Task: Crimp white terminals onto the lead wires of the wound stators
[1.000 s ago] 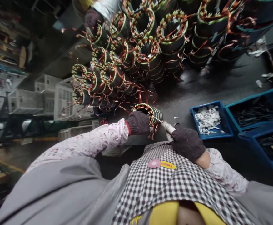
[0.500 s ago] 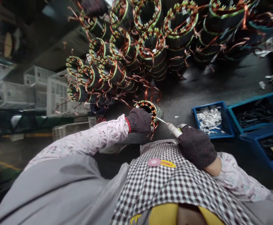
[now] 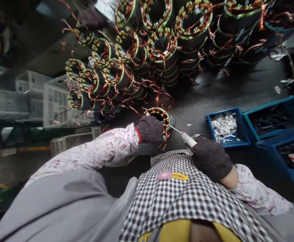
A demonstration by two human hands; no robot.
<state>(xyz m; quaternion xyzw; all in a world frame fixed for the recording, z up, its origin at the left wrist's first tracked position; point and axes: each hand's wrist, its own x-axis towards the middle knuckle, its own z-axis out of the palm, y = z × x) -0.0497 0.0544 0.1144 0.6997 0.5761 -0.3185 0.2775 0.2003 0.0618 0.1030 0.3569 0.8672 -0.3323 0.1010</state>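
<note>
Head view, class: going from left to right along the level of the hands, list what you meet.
White crates → gloved left hand → wound stator → white-handled tool → gloved right hand → blue bin of white scraps → blue bins of dark parts.

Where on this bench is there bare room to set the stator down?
Bare dark bench top lies between the stacked stators and the blue bins. A smaller patch sits between the held stator and the paper-scrap bin. The upper left is crowded.

Dark worktable (image 3: 237,90), white slatted crates (image 3: 58,104) left, dim workshop
</note>
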